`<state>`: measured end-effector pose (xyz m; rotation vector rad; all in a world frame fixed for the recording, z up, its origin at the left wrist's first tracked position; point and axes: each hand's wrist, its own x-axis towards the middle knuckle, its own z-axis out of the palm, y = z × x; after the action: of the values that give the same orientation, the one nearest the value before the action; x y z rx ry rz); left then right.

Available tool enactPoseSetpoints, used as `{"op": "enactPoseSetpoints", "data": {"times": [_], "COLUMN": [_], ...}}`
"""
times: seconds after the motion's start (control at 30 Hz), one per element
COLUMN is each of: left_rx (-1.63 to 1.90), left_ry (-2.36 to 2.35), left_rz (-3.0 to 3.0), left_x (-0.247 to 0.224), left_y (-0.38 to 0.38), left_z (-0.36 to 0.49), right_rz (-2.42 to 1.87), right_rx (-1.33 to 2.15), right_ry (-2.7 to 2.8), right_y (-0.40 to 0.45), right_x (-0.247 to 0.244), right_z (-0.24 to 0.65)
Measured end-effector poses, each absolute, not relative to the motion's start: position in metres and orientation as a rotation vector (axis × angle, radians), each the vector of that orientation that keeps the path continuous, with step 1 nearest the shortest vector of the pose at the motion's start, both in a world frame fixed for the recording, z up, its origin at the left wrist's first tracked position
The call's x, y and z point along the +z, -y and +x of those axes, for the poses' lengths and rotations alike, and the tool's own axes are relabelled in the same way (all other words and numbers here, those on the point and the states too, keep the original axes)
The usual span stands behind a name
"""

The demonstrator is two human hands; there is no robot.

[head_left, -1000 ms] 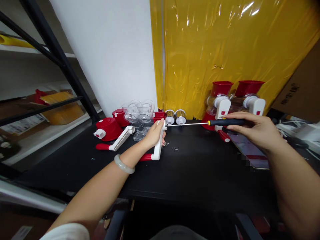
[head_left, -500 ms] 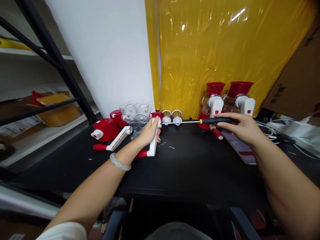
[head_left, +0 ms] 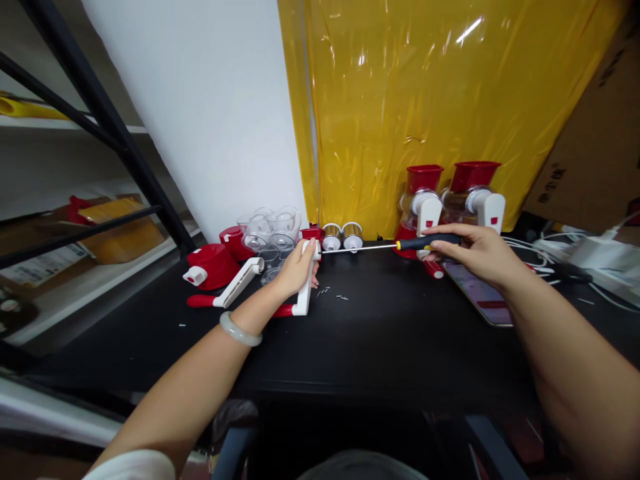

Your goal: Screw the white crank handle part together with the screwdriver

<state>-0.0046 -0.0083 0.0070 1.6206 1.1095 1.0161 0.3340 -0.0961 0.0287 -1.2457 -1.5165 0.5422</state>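
Observation:
My left hand [head_left: 296, 272] is closed around a white crank handle [head_left: 303, 297] with a red grip, holding it upright above the black table. In my right hand [head_left: 483, 257] is a screwdriver [head_left: 425, 242] with a dark blue and yellow handle. Its long shaft runs level to the left, and the tip meets the top end of the crank handle; a screw there is too small to make out. Several small screws [head_left: 324, 291] lie on the table just right of my left hand. A second crank handle [head_left: 239, 283] rests to the left.
Red grater bases [head_left: 213, 267] and clear plastic parts [head_left: 273, 230] stand at the back left. Two metal drums [head_left: 352, 236] sit behind the screwdriver shaft. Assembled rotary graters [head_left: 423, 207] stand back right. A phone [head_left: 477, 293] and white cables [head_left: 545, 250] lie under and beyond my right hand.
The view has shifted slightly. Both hands keep their hold, with the screwdriver tip still at the crank handle; the screwdriver's angle has changed only a little.

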Motion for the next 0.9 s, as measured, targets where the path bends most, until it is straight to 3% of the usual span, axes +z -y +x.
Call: {"op": "enactPoseSetpoints", "data": {"times": [0.53,0.9], "left_rx": [1.106,1.376], "left_ry": [-1.087,-1.022], "left_rz": [1.792,1.927], "left_x": [0.009,0.005], "left_y": [0.012,0.010], "left_z": [-0.006,-0.016], "right_rz": [-1.274,-1.288], "right_rx": [0.626,0.570], "right_ry": [1.481,1.499], "right_y": [0.100,0.102], "right_x": [0.034,0.034], "right_z": [0.326,0.322]}}
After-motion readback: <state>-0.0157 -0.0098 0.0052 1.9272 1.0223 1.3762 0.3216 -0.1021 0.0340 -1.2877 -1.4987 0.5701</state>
